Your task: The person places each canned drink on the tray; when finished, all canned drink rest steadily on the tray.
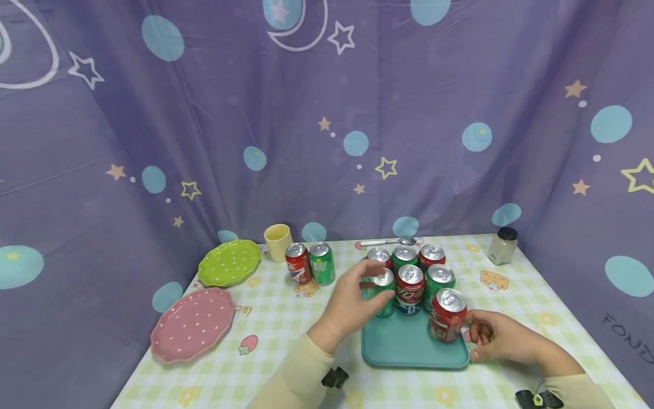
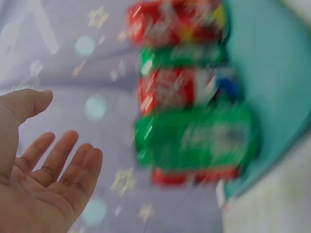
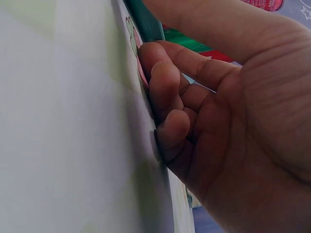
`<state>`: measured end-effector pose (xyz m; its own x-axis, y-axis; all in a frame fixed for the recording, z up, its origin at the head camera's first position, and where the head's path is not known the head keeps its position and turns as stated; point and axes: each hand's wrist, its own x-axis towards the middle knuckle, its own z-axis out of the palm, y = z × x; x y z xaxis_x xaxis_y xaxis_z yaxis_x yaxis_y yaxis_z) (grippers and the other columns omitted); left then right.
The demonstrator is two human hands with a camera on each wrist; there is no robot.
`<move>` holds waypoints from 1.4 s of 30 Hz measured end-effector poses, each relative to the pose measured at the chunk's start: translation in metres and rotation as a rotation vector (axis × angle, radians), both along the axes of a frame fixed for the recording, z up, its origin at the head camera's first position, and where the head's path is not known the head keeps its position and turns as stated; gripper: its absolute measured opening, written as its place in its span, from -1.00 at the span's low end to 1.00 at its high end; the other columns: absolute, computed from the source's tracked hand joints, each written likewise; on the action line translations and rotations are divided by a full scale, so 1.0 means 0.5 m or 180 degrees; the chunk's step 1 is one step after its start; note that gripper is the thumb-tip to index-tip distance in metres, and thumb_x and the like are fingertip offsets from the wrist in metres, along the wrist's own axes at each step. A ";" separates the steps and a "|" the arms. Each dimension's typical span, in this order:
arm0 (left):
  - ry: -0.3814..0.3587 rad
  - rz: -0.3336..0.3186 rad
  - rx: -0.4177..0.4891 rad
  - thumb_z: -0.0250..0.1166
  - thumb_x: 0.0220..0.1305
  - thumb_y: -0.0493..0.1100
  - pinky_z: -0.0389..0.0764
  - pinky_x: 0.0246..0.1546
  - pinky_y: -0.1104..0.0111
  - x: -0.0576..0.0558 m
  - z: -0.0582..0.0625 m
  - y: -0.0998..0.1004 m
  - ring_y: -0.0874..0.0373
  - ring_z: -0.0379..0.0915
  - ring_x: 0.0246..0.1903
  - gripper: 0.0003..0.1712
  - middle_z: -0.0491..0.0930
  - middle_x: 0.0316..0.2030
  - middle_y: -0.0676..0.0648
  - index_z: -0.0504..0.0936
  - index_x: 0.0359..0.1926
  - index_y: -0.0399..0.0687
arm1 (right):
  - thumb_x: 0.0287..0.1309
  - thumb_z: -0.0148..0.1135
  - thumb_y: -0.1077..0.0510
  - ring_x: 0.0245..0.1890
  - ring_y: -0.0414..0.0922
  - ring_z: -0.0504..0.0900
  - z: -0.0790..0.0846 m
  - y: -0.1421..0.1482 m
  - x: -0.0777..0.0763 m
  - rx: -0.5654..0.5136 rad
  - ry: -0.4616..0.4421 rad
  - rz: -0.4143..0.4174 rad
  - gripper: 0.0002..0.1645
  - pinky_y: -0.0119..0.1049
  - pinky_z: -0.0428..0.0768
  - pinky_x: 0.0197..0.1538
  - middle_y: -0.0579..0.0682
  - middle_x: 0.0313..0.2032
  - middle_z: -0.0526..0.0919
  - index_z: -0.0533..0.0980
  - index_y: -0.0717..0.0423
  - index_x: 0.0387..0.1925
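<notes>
Several red and green soda cans stand upright in rows on a teal tray (image 1: pixel 401 346). My left hand (image 1: pixel 352 298) is raised at the tray's left side, thumb and fingers spread, overlapping a green can (image 1: pixel 386 307) in the head view. In the left wrist view that hand (image 2: pixel 51 179) is apart from the blurred cans, its palm bare. My right hand (image 1: pixel 506 338) rests low at the tray's right edge with fingers loosely curled and nothing in them. Its fingertips are close beside the front red can (image 1: pixel 447 324); in the right wrist view the fingers (image 3: pixel 165 80) lie against the tablecloth.
Left of the tray stand a red can (image 1: pixel 298 264), a green can (image 1: pixel 322 264) and a yellow cup (image 1: pixel 278 243). A green plate (image 1: pixel 230 263) and a pink plate (image 1: pixel 194 325) lie far left. Behind the tray is a spoon (image 1: pixel 385 242); a black-lidded jar (image 1: pixel 503 247) stands back right.
</notes>
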<state>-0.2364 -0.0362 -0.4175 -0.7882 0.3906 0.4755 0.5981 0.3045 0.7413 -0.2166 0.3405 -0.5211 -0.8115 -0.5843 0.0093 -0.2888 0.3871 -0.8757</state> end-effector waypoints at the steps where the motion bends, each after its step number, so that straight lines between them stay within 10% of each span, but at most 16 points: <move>1: 0.0054 0.0062 0.0081 0.53 0.29 -0.19 0.69 0.09 0.22 -0.008 0.010 -0.018 0.06 0.60 0.16 -0.44 0.67 0.14 -0.06 0.56 0.26 0.01 | 0.05 0.62 0.19 -0.41 -0.23 0.56 0.000 0.000 0.000 0.0003 0.0000 -0.0004 -0.39 -0.33 0.59 -0.41 0.15 -0.30 0.60 0.49 0.26 0.06; 10: 0.0383 0.0766 0.0724 0.50 0.30 -0.29 0.50 0.26 -0.13 -0.068 0.064 -0.162 -0.12 0.56 0.18 -0.48 0.66 0.13 -0.20 0.59 0.24 -0.21 | 0.05 0.62 0.18 -0.40 -0.23 0.56 -0.004 -0.001 0.003 -0.0020 -0.0028 -0.0020 -0.38 -0.33 0.59 -0.41 0.17 -0.30 0.59 0.48 0.28 0.06; 21: -0.0020 0.1712 0.1066 0.48 0.28 -0.30 0.24 0.45 -0.11 -0.180 -0.045 -0.307 -0.26 0.33 0.36 -0.28 0.45 0.33 -0.31 0.39 0.39 -0.32 | 0.05 0.62 0.19 -0.39 -0.21 0.56 -0.006 -0.001 0.000 -0.0032 -0.0036 -0.0001 -0.39 -0.32 0.59 -0.40 0.18 -0.30 0.60 0.48 0.29 0.06; 29: -0.0709 0.1629 0.0891 0.52 0.28 -0.22 0.16 0.49 -0.18 -0.216 -0.137 -0.321 -0.36 0.19 0.45 -0.03 0.28 0.43 -0.42 0.17 0.55 -0.24 | 0.07 0.60 0.21 -0.39 -0.22 0.56 -0.008 0.000 0.001 -0.0066 -0.0074 0.0009 -0.42 -0.33 0.59 -0.40 0.18 -0.29 0.60 0.48 0.29 0.04; 42: -0.1085 0.1448 0.0908 0.41 0.29 -0.38 0.27 0.46 -0.13 -0.233 -0.191 -0.311 -0.37 0.23 0.42 -0.05 0.31 0.40 -0.45 0.11 0.59 -0.19 | 0.08 0.59 0.22 -0.39 -0.21 0.56 -0.001 -0.003 0.001 -0.0079 -0.0122 -0.0007 -0.39 -0.32 0.60 -0.39 0.21 -0.27 0.60 0.47 0.31 0.09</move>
<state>-0.3527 -0.1917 -0.5131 -0.9710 -0.1239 0.2045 0.1715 0.2351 0.9567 -0.2160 0.3390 -0.5218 -0.8128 -0.5825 -0.0073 -0.2541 0.3657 -0.8954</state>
